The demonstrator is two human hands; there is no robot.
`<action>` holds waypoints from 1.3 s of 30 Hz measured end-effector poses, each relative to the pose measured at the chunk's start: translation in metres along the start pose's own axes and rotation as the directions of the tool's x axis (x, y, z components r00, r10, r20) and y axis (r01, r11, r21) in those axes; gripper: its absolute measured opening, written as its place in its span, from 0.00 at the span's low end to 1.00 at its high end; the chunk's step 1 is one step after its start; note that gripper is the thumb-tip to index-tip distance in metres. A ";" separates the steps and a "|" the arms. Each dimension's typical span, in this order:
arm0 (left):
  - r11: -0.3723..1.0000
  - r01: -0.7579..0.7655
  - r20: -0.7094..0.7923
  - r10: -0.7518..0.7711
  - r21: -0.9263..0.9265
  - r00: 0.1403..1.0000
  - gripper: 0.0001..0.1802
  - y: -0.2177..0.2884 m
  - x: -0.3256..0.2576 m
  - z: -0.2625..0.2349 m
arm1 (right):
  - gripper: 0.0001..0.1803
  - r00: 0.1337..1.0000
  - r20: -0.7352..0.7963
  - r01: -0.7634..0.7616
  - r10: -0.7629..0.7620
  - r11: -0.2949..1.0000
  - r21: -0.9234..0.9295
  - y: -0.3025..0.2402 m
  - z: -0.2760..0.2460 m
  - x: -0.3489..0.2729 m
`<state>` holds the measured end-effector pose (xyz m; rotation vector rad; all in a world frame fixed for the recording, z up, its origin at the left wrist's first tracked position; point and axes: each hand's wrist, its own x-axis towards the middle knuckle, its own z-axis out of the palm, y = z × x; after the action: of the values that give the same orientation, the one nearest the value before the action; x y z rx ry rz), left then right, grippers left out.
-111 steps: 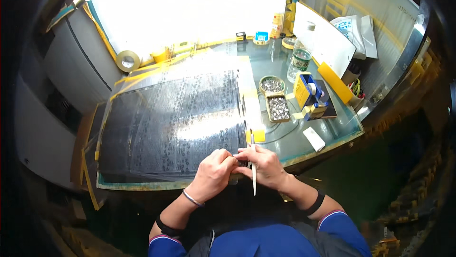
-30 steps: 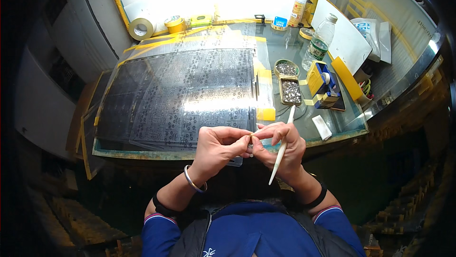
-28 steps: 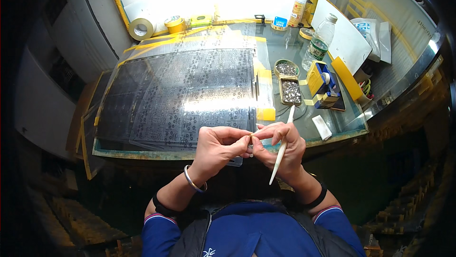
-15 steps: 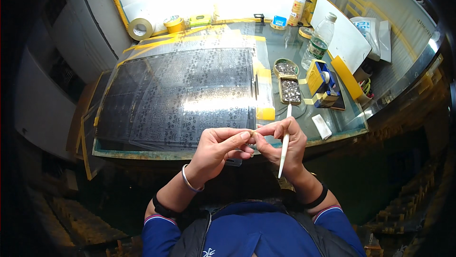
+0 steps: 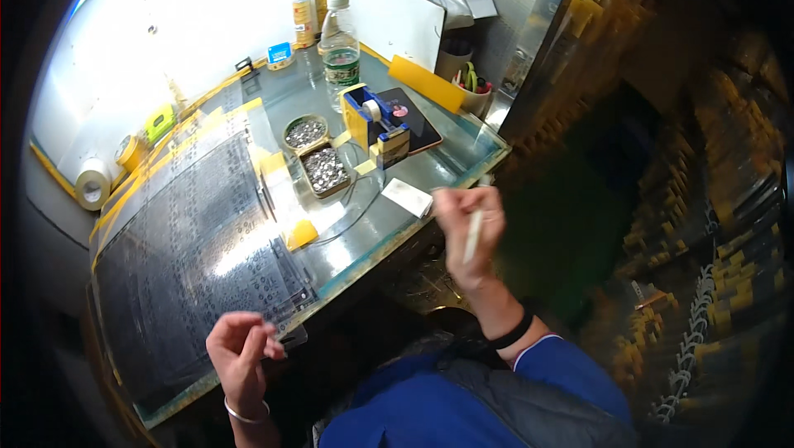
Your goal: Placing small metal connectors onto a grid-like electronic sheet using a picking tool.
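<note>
The right hand [image 5: 467, 229] is raised off the front right corner of the glass-topped surface [image 5: 430, 168], its fingers curled shut around a slim pale stick [image 5: 473, 235] that runs down across the palm, so the tool stays ready while the fingertips are pinched together above it; whether they hold anything small there cannot be told through the blur. The left hand [image 5: 241, 350] sits at the near edge of the surface, fingers loosely curled with thumb and fingertips drawn together just beside the corner of the large dark patterned sheet [image 5: 194, 258], touching or almost touching it. That sheet lies flat across the left half of the surface, edged with yellow tape, and looks glossy and dark grey, covered in rows of fine repeated marks that catch a bright glare near its middle. Close to its right edge stand two small dishes of tiny grey metal parts [image 5: 317, 158], within easy reach of either hand. Beyond them is a blue and yellow tape dispenser [image 5: 376, 124], a clear plastic bottle [image 5: 339, 49], a white card [image 5: 407, 196], and a roll of tape [image 5: 91, 184] at the far left.
</note>
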<state>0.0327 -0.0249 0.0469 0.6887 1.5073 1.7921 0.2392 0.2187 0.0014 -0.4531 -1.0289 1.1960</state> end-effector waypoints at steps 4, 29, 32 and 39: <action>0.991 0.134 0.216 -0.129 -0.007 0.968 0.06 0.000 -0.015 -0.015 | 0.14 0.812 -0.529 -0.210 0.245 0.969 0.128 0.016 -0.092 0.023; 0.763 0.625 0.102 -0.617 -0.164 0.781 0.36 -0.047 -0.029 -0.042 | 0.09 0.527 -0.400 -0.498 0.750 0.654 0.569 0.031 -0.154 0.073; 0.783 0.589 0.123 -0.576 -0.202 0.808 0.35 -0.046 -0.030 -0.041 | 0.14 0.550 -0.398 -0.518 0.735 0.673 0.528 0.031 -0.147 0.072; 0.957 0.283 -0.077 -0.278 0.059 0.957 0.27 -0.021 -0.046 -0.055 | 0.21 0.711 -0.323 -0.613 0.625 0.776 0.151 0.022 -0.140 0.022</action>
<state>0.0229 -0.0927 0.0177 0.4237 1.6298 1.5678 0.3448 0.2761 -0.0761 -1.0114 -0.5343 1.6465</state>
